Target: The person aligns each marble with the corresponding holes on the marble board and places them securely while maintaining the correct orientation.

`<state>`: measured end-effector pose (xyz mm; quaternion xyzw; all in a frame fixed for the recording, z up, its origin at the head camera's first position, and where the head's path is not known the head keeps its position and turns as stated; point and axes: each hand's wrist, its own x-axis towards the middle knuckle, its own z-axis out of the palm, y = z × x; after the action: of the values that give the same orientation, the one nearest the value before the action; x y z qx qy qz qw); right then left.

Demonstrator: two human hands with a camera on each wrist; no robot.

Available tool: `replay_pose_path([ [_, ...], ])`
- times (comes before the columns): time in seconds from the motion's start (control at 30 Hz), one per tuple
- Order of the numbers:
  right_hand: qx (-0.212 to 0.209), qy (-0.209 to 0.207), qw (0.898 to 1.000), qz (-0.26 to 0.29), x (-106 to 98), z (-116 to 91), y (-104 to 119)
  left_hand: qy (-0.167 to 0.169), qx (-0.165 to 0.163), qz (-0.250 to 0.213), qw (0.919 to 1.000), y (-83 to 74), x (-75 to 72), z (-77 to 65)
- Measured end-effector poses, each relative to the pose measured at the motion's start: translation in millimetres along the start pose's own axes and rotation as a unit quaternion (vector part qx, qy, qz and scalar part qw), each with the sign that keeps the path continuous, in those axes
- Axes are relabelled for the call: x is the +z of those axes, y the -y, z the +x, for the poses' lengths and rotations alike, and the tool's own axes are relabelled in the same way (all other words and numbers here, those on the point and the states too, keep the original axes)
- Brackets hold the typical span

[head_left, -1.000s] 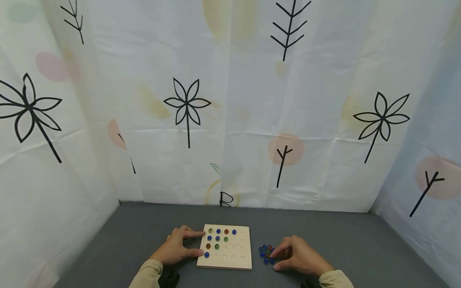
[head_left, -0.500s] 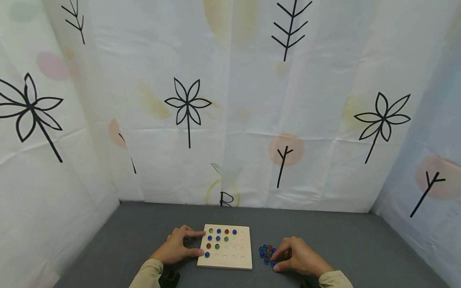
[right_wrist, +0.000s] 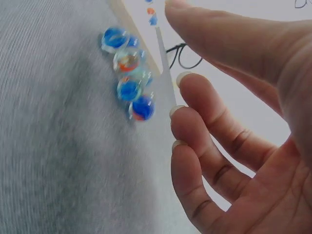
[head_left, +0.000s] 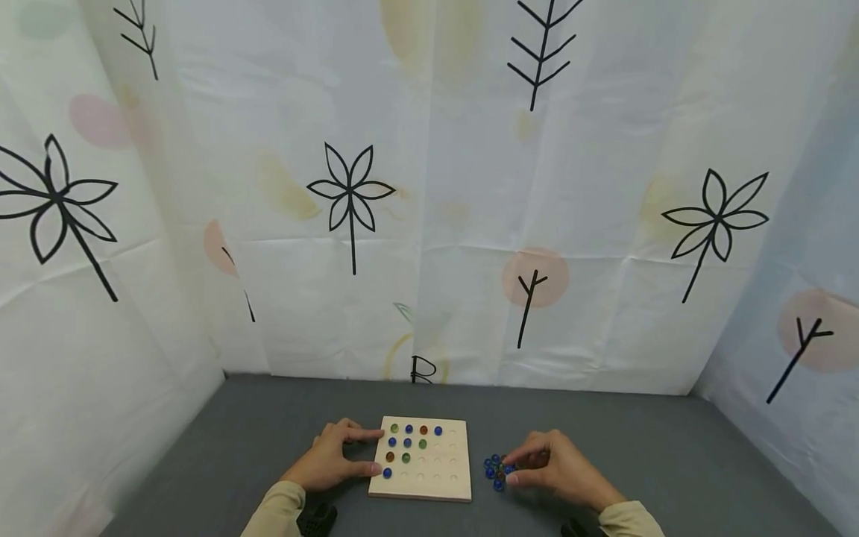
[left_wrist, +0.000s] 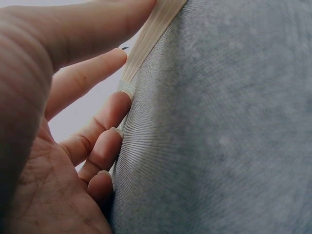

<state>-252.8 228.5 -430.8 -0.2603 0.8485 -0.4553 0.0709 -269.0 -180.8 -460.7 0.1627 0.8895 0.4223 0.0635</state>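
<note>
A square pale wooden board (head_left: 436, 488) with rows of round hollows lies on the dark grey table; several blue, green and reddish-brown marbles sit in its upper and left hollows. My left hand (head_left: 330, 456) is at the board's left edge, index finger stretched to its upper part and thumb against its lower part. In the left wrist view the fingertips meet the edge of the board (left_wrist: 151, 39). Right of the board, my right hand (head_left: 560, 470) is over a cluster of glass marbles (right_wrist: 129, 90), with a blue marble (head_left: 508, 470) between thumb and index fingertips.
The grey table (head_left: 604, 418) runs back to a white cloth backdrop (head_left: 456, 313) with leaf and flower drawings. Similar cloth hangs at both sides. Dark wrist gear (head_left: 317, 520) shows below the left sleeve.
My right hand has risen slightly from the front of the marble cluster. The blue marble that was under its thumb has left that spot. The left hand and board keep their places.
</note>
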Motion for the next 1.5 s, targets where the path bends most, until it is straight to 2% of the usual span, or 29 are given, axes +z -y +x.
replay_pose_path([
  [0.23, -0.006, -0.016, 1.000, 0.025, 2, 0, 10, 0.000, 0.003, -0.001, 1.0000, -1.7, 0.6, 0.3],
  [0.5, 0.011, -0.031, 0.998, 0.057, 8, 4, 24, 0.003, 0.005, -0.012, 0.9999, -3.8, 0.2, -0.1],
  [0.77, -0.001, -0.042, 0.996, 0.078, 18, 8, 32, 0.004, 0.007, -0.020, 0.9998, -2.1, -1.5, -0.9],
  [1.2, 0.023, -0.049, 0.992, 0.118, 49, 23, 42, 0.004, 0.009, -0.023, 0.9997, -0.2, -1.0, -1.4],
  [1.5, 0.010, -0.033, 0.988, 0.148, 67, 33, 52, 0.004, 0.011, -0.023, 0.9997, 1.8, -0.2, -0.5],
])
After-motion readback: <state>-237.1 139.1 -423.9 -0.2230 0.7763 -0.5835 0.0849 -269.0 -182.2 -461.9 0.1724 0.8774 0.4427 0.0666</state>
